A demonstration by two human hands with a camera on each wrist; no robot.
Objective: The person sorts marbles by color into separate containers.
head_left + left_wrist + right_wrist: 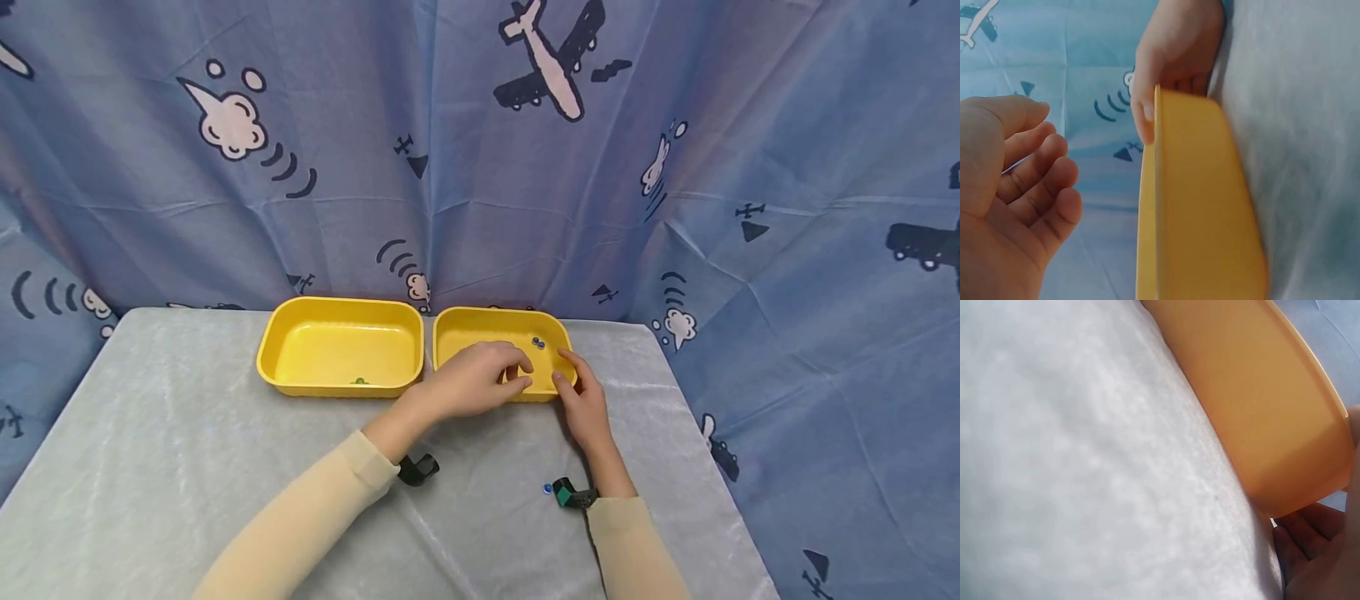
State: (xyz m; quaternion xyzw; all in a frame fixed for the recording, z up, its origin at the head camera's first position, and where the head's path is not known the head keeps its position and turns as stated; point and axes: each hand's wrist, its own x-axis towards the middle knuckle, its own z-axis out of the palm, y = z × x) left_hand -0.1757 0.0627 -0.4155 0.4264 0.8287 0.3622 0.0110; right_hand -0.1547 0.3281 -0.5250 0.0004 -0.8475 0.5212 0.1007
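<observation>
My left hand (480,379) hovers over the right yellow bin (480,313), fingers loosely bent. In the left wrist view nothing shows between the thumb and fingers of the left hand (1019,187). At the bin's right end, my right hand (588,412) grips the rim, thumb over the edge and fingers outside. The right wrist view shows the fingers of the right hand (1316,544) against the lower corner of the yellow bin (1260,406). A couple of small blue round pieces (538,342) lie inside that bin. My left hand hides part of its floor.
Left of it stands another yellow bin (341,304) with a small green piece (361,381) near its front wall. One small blue piece (547,489) lies on the grey tablecloth (187,467) beside the right wrist's camera mount. A blue patterned curtain (360,167) hangs behind the table.
</observation>
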